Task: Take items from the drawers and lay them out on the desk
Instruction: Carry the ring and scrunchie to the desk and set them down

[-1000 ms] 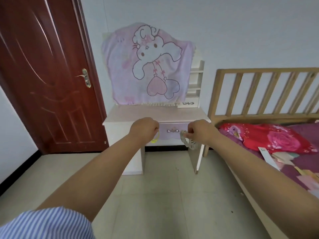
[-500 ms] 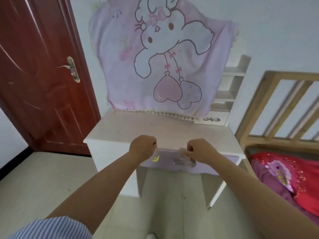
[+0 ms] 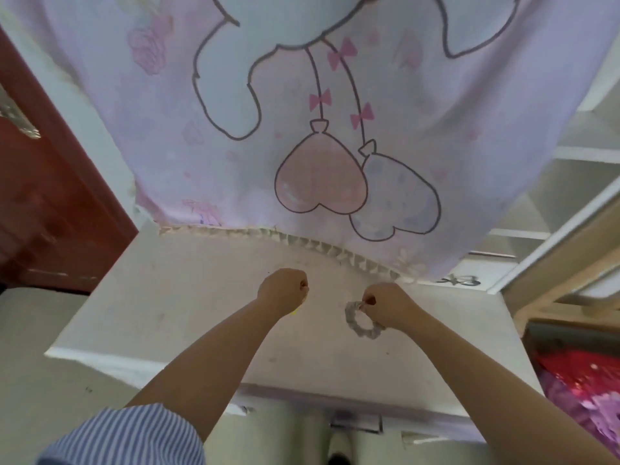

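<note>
Below, at six o'clock, the drawer (image 3: 355,421) stood ajar under the desk (image 3: 188,297). My right hand (image 3: 391,305) pinched a grey scrunchie (image 3: 360,322) over it; my left hand (image 3: 283,292) was fisted around something yellow (image 3: 294,311), barely visible. I judged a loose release could roll either toward the fringed cloth (image 3: 302,129) at twelve.

- No words, brand names, numbers or signs can be read anywhere in the head view.
- The pink cloth (image 3: 335,112) hanging behind the desk (image 3: 174,297) bears only a drawn cartoon animal, bows and two heart balloons, with no lettering.
- A dark bow-shaped mark (image 3: 458,280) sits on the white shelf unit (image 3: 553,182); it is an ornament, not text.
</note>
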{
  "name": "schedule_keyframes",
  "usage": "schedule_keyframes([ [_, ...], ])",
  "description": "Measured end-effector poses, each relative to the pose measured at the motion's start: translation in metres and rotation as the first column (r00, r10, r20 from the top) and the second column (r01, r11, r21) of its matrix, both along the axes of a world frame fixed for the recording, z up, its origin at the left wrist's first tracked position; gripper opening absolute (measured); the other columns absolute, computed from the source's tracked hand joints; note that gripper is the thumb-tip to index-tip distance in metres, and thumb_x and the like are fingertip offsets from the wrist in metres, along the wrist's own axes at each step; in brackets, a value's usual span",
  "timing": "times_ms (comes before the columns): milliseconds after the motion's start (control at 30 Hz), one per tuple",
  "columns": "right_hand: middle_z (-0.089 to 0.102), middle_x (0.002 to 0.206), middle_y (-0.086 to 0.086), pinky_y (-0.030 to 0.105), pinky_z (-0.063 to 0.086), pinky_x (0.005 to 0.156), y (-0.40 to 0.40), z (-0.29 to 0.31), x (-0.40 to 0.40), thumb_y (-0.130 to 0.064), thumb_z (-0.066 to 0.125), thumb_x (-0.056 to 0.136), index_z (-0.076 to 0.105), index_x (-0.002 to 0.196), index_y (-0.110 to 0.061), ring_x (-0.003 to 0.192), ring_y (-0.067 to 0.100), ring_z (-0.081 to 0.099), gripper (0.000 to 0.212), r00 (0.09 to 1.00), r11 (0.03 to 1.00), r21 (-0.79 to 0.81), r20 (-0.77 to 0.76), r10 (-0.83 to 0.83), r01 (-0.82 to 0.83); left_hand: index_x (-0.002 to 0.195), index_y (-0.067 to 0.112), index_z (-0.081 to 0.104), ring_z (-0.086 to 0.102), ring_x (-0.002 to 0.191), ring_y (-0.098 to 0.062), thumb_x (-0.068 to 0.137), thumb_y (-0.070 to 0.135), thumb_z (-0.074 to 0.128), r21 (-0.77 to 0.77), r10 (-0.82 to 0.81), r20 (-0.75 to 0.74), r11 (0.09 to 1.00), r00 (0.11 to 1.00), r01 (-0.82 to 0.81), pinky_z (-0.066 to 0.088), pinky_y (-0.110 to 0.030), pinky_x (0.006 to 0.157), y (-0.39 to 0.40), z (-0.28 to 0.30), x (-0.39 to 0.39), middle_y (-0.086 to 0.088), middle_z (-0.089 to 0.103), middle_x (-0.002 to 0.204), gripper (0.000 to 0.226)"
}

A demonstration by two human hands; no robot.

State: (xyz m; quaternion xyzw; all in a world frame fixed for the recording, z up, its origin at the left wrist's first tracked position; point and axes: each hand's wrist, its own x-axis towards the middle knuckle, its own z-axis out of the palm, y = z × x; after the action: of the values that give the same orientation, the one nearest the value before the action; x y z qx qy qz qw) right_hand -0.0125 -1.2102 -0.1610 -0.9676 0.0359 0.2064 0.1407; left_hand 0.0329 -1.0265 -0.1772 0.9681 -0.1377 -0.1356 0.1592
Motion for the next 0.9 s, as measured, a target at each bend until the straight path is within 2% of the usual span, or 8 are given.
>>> schedule_keyframes([
  [133,0.056,0.073,0.016,0.029,0.034,0.06,-0.013,-0.03,0.07,-0.012,0.046,0.092,0.038,0.049,-0.016,0.075,0.024,0.054,0.044,0.992,1.0,0.024,0.124,0.0,-0.003,0.103,0.01,0.066,0.061,0.1,-0.029,0.096,0.013,0.042,0.047,0.042,0.023,0.998,0.999,-0.043,0.047,-0.036,0.088,-0.031,-0.03,0.052,-0.012,0.065,0.109,0.025],
  [200,0.061,0.091,0.02,0.035,0.043,0.068,-0.017,-0.05,0.093,-0.008,0.046,0.091,0.062,0.073,-0.005,0.088,0.03,0.058,0.024,0.974,0.997,0.075,0.224,-0.047,0.031,0.092,0.011,0.068,0.064,0.09,-0.026,0.091,0.011,0.052,0.114,0.004,0.181,0.993,0.984,-0.025,0.046,-0.035,0.085,-0.041,-0.042,0.072,-0.008,0.069,0.094,0.017],
  [300,0.053,0.128,0.016,0.034,0.045,0.094,-0.015,-0.092,0.101,-0.001,0.045,0.088,0.054,0.121,-0.002,0.117,0.03,0.048,0.034,0.981,0.997,0.081,0.193,-0.019,0.004,0.062,0.014,0.07,0.067,0.059,-0.019,0.062,0.006,0.08,0.201,-0.096,0.375,0.979,0.922,0.02,0.054,-0.029,0.072,-0.052,-0.065,0.09,-0.001,0.068,0.06,0.012],
  [400,0.043,0.138,0.012,0.037,0.039,0.1,-0.011,-0.126,0.085,-0.003,0.048,0.084,0.042,0.131,-0.005,0.126,0.03,0.038,0.048,0.995,0.996,0.074,0.089,0.041,-0.047,0.09,0.011,0.067,0.063,0.093,-0.024,0.077,0.001,0.058,0.323,-0.135,0.139,0.943,0.981,0.084,0.038,-0.038,0.103,-0.051,-0.102,0.08,-0.005,0.068,0.094,0.019],
  [533,0.028,0.151,0.023,0.041,0.026,0.115,-0.014,-0.146,0.068,0.003,0.048,0.084,0.033,0.139,0.004,0.14,0.033,0.026,0.057,0.982,0.987,0.155,0.189,0.016,-0.046,0.073,0.008,0.072,0.072,0.074,-0.024,0.05,0.0,0.08,0.279,-0.131,0.212,0.958,0.968,0.069,0.056,-0.044,0.083,-0.047,-0.122,0.059,-0.006,0.075,0.079,0.025],
  [633,0.01,0.155,0.024,0.035,0.013,0.12,-0.02,-0.148,0.055,0.007,0.041,0.086,0.018,0.143,0.005,0.145,0.033,0.012,0.061,0.979,0.978,0.192,0.197,0.043,-0.081,0.118,0.003,0.059,0.05,0.126,-0.03,0.082,0.005,0.056,0.19,-0.063,0.106,0.981,0.992,0.042,0.035,-0.047,0.107,-0.044,-0.128,0.043,-0.016,0.056,0.134,0.036],
  [800,0.019,0.151,0.029,0.042,0.023,0.117,-0.03,-0.145,-0.006,0.003,0.048,0.088,0.031,0.138,0.008,0.141,0.037,0.022,0.053,0.978,0.983,0.183,0.206,-0.038,-0.001,0.136,0.005,0.042,0.028,0.141,-0.03,0.093,0.017,0.047,0.148,-0.155,0.085,0.979,0.984,0.141,0.026,-0.044,0.114,-0.027,-0.129,-0.016,-0.016,0.035,0.15,0.046],
  [900,0.049,0.129,0.04,0.058,0.041,0.1,-0.026,-0.147,-0.075,0.007,0.057,0.079,0.05,0.12,0.019,0.12,0.051,0.049,0.043,0.966,0.991,0.132,0.259,-0.004,-0.032,0.144,0.009,0.031,0.017,0.145,-0.025,0.096,0.026,0.041,0.213,-0.224,0.04,0.954,0.974,0.211,0.018,-0.042,0.117,-0.001,-0.136,-0.069,-0.012,0.024,0.156,0.051],
])
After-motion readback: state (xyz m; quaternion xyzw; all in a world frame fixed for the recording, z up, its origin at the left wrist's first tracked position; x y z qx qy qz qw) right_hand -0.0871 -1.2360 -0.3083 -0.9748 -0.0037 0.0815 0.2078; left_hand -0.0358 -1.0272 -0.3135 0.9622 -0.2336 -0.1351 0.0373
